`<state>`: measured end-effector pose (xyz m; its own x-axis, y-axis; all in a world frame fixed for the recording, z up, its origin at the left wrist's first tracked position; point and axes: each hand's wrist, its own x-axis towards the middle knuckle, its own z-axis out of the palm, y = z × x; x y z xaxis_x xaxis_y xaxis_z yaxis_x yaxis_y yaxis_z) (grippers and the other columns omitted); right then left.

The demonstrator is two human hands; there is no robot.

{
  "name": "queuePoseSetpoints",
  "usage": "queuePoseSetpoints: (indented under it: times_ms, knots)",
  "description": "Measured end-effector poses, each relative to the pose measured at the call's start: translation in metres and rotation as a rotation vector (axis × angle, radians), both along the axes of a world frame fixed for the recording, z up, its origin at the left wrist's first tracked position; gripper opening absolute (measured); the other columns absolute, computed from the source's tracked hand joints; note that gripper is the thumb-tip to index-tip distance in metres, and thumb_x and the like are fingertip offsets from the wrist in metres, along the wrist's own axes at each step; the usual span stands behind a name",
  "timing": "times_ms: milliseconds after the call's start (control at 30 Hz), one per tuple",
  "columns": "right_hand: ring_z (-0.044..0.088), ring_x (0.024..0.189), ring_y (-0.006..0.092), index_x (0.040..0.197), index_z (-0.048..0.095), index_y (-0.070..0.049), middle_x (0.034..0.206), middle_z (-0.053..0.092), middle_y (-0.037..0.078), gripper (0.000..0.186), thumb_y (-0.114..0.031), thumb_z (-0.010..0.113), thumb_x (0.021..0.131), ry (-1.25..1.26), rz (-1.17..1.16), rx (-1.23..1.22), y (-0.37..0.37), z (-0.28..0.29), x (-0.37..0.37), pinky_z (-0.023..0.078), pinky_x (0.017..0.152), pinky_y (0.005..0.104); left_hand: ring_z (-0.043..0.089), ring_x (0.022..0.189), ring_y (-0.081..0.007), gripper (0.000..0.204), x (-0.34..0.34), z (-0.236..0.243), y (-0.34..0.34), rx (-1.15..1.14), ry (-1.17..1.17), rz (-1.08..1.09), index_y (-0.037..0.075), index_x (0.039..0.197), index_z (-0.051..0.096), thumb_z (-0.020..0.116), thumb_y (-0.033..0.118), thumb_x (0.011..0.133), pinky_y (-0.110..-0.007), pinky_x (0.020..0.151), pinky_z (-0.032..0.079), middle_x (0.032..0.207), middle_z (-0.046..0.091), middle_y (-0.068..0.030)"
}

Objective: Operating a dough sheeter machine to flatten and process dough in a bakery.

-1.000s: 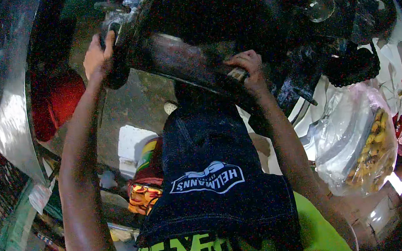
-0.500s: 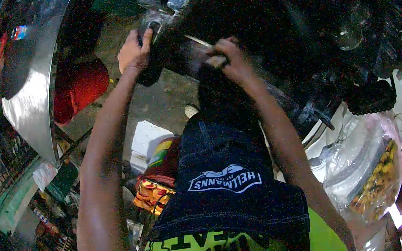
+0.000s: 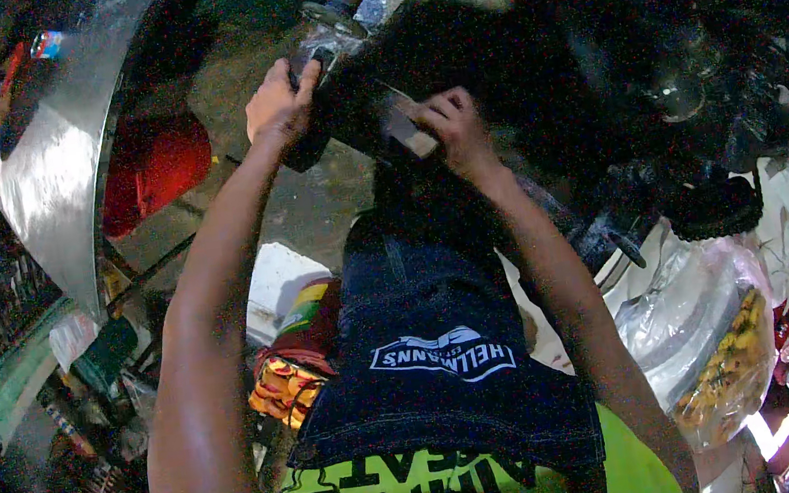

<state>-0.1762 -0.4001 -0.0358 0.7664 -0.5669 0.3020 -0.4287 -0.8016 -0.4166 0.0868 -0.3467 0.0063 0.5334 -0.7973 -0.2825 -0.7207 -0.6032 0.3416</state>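
Observation:
My left hand grips a dark block-like part beside a greyish metal bar with a round disc. Its index finger reaches along the upper edge of that part, close to the bar. To its right, my right hand is closed on a flat, pale-edged piece; its exact kind cannot be made out in the blur and shadow. Below this flat piece lies deep shadow over my lap, so what it touches is hidden. A dark blue apron covers my lap.
A red rounded container stands at left, beside a curved shiny metal sheet. A clear plastic bag with yellow contents lies at right, near a dark machine part. A white box and colourful packages are near my left knee.
My right hand has turned, and the flat piece in it now points lower, with its broad face showing. My left hand keeps its grip; the whole view has shifted slightly.

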Motion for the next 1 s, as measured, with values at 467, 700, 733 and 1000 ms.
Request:
queuePoseSetpoints:
  times_ms: [467,700,733,1000]
  knots:
    - [0.057,0.097,0.0226,0.111,0.054,0.004,0.107,0.061,0.013,0.042,-0.014,0.07,0.077,-0.776,-1.003,0.353,0.12,0.033,-0.159,0.043,0.088,0.0342,0.029,0.13,-0.0333,0.069,-0.02,-0.033,0.067,-0.403,-0.335,-0.149,0.009,0.141,0.024,0.039,0.051,0.089,-0.053,0.102,0.023,0.144,0.027,-0.0143]
    - [0.06,0.092,0.0307,0.111,0.054,0.005,0.103,0.062,0.016,0.059,-0.023,0.076,0.064,-0.458,-1.252,0.092,0.136,0.016,-0.185,0.044,0.085,0.037,0.025,0.13,-0.0419,0.066,-0.031,-0.067,0.221,-0.315,0.062,-0.365,0.011,0.14,0.027,0.051,0.044,0.087,-0.051,0.104,0.025,0.145,0.018,-0.0213]
    - [0.058,0.097,0.0359,0.117,0.05,0.005,0.105,0.061,0.021,0.072,-0.032,0.077,0.061,-0.377,-1.308,0.154,0.127,0.011,-0.181,0.043,0.087,0.0393,0.028,0.128,-0.0423,0.066,-0.027,-0.096,0.254,-0.142,0.184,-0.301,0.009,0.138,0.03,0.053,0.043,0.086,-0.048,0.103,0.028,0.144,0.02,-0.0233]
    - [0.055,0.105,0.0372,0.125,0.044,-0.002,0.115,0.057,0.02,0.08,-0.034,0.076,0.06,-0.121,-1.051,0.245,0.042,-0.016,-0.068,0.043,0.089,0.0406,0.053,0.103,-0.0406,0.048,-0.009,-0.192,0.507,0.142,0.484,0.148,0.003,0.12,0.052,0.059,0.031,0.082,-0.042,0.092,0.041,0.114,0.054,-0.0254]
